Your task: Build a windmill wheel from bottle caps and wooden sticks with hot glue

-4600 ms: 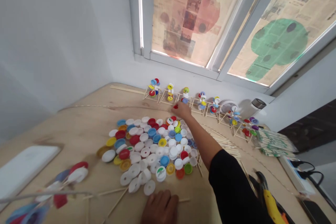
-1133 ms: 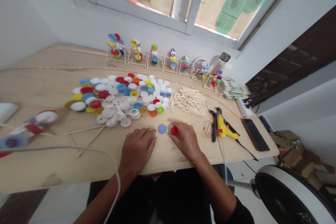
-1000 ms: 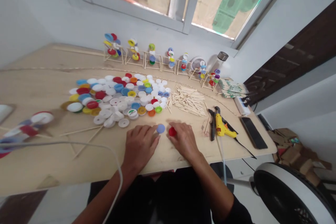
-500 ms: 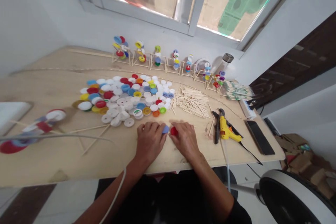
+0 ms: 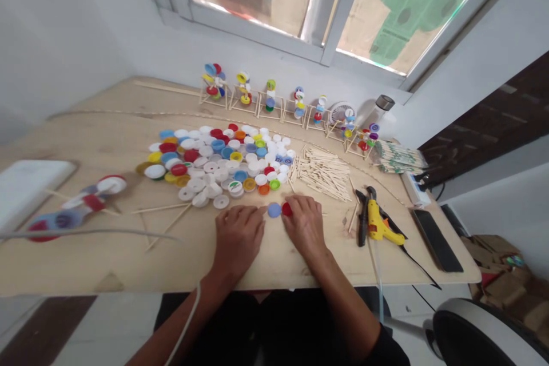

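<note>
A blue bottle cap (image 5: 274,210) lies flat on the table in front of me, edge to edge with a red bottle cap (image 5: 287,209) on its right. My left hand (image 5: 239,235) rests on the wood to the left, index finger stretched to the blue cap's edge and the palm hidden. With thumb and fingers closed around its right side, my right hand (image 5: 305,227) holds the red cap and partly covers it. Just beyond my hands spreads a pile of mixed bottle caps (image 5: 221,174), beside a heap of thin wooden sticks (image 5: 323,172).
To the right are a yellow glue gun (image 5: 380,226) and a black phone (image 5: 436,240). Several cap-wheel models on stick frames (image 5: 270,104) line the back. A larger cap-and-stick piece (image 5: 79,209) sits left, near loose sticks (image 5: 169,226). A white cable (image 5: 189,320) crosses my left forearm.
My left hand has loosened from the blue cap and drawn slightly left, leaving the cap flat in view. Both caps are now closer together. The camera view has shifted.
</note>
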A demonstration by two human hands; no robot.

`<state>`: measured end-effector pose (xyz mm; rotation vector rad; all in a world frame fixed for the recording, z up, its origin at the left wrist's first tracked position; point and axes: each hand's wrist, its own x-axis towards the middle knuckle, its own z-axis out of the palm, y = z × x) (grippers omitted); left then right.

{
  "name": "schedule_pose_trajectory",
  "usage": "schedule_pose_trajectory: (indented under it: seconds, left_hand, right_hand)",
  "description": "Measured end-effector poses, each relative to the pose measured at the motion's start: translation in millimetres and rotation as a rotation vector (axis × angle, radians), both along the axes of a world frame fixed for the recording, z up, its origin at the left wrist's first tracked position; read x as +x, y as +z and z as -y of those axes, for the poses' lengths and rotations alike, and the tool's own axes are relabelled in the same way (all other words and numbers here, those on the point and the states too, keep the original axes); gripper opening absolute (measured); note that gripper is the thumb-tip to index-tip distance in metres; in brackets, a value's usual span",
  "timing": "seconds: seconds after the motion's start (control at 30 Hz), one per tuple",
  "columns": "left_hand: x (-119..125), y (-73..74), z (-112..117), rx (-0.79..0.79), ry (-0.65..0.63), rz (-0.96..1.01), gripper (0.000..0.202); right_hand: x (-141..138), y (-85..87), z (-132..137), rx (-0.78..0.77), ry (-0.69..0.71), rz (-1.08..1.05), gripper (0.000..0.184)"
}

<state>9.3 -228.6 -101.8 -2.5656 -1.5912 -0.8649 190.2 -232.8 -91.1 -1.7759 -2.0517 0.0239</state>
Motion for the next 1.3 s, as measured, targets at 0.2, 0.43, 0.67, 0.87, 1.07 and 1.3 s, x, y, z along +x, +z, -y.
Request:
schedule_pose_trajectory:
  seconds: [0.2, 0.43, 0.67, 0.87, 1.07, 1.3]
  left_hand:
    - [-49.7, -11.6, 5.3, 0.057, 0.139, -0.012, 0.029]
    - [-64.9, -21.9, -16.7, 0.003, 0.205, -0.068, 0.038]
    - [-62.4, -24.0, -31.4, -0.036, 0.223, -0.053, 0.037]
    - [-65.9, -23.1, -28.5, -0.044, 0.200, -0.018, 0.037]
    - [-61.4, -17.5, -4.3, -0.026, 0.087, 0.039, 0.033]
    - [-31.8, -6.9, 5.9, 0.050, -0.162, 0.083, 0.033]
  right_hand:
    - [-2.4, -1.2, 6.9, 0.023, 0.045, -0.005, 0.026]
    - [-1.5, 2.6, -13.3, -0.039, 0.174, 0.121, 0.022]
    - [2.8, -2.6, -44.9, 0.078, 0.095, 0.215, 0.017]
    - [13.1, -10.7, -48.5, 0.168, 0.126, 0.191, 0.021]
    - [26.4, -9.8, -51.8, 0.150, 0.236, 0.219, 0.025]
    - [34.6, 0.1, -72.6, 0.148, 0.276, 0.248, 0.027]
